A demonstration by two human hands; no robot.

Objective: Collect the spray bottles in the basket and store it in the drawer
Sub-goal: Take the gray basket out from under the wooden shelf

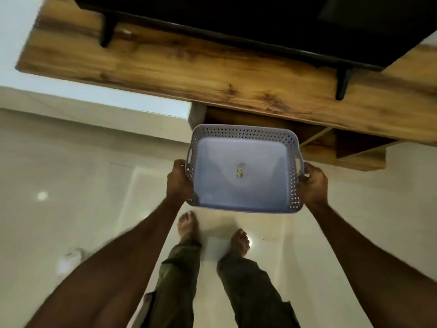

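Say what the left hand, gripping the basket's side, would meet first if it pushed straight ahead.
Probably the open compartment under the wooden cabinet top; the left hand and basket point that way, though depth is unclear.

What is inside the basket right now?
The basket holds no spray bottles; only a small sticker or scrap lies on its floor. The left hand and right hand grip its sides. Nothing inside is covered.

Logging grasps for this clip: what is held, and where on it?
The basket, held by its two short sides: left hand and right hand each grip one side at the handle slot.
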